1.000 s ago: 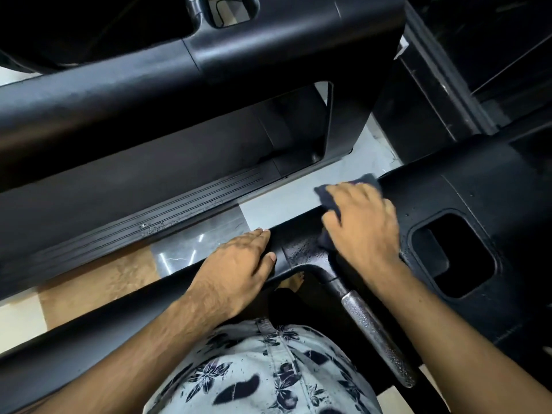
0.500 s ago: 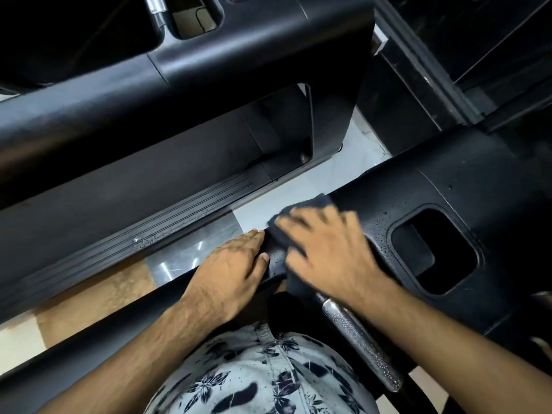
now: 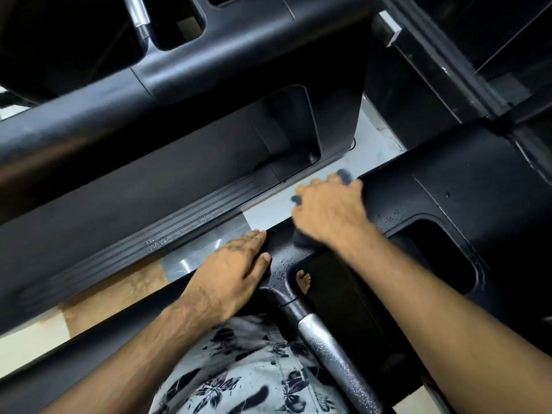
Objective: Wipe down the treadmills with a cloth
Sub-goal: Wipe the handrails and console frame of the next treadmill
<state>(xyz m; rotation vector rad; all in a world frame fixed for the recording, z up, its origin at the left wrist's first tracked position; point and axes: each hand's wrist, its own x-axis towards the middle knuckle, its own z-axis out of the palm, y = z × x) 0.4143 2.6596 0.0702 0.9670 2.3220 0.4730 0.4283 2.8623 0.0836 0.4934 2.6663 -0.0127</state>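
Observation:
I stand on a black treadmill whose console [image 3: 442, 201] fills the right side, wet with droplets. My right hand [image 3: 328, 210] lies flat on a dark blue cloth [image 3: 346, 175] at the console's left edge; only scraps of cloth show past the fingers and under the wrist. My left hand [image 3: 233, 270] rests palm down on the black left handrail [image 3: 89, 333], fingers straight, just beside the console. A silver grip bar [image 3: 331, 351] runs down from the console towards me.
A second black treadmill [image 3: 149, 85] stands parallel on the left, its ribbed side rail [image 3: 179, 228] close by. A strip of tiled floor [image 3: 206, 252] separates the two machines. A cup-holder recess [image 3: 442, 255] opens in the console. My bare foot [image 3: 303, 280] shows on the belt.
My right hand slid the cloth left towards my left hand half a second ago, then back right and up along the console edge. My left hand stayed on the handrail.

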